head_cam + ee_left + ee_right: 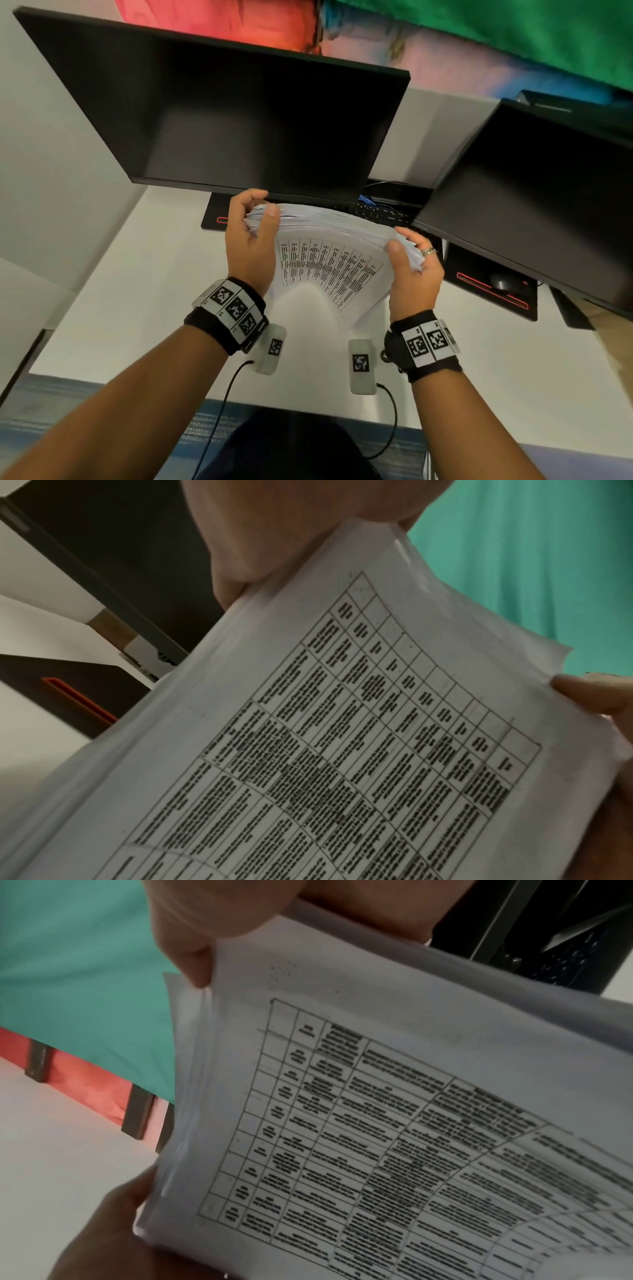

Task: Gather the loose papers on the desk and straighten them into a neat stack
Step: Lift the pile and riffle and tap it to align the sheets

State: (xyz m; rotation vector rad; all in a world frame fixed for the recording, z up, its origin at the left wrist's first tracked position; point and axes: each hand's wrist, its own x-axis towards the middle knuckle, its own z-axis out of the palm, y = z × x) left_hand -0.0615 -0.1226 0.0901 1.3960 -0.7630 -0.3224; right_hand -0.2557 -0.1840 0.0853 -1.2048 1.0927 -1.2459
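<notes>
Both hands (250,240) (412,270) grip the paper stack (329,260) (long axis crosswise).

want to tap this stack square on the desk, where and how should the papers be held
Grip the papers by their two short side edges, one hand from each side, as the left hand and right hand do now, thumbs on the printed face. The stack bows and its edges fan out, so an end grip probably lets sheets slide level.

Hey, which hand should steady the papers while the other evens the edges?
Probably the left hand: it wraps one end of the paper stack with its thumb over the top. The right hand grips the end with fanned edges, so it could do the evening.
</notes>
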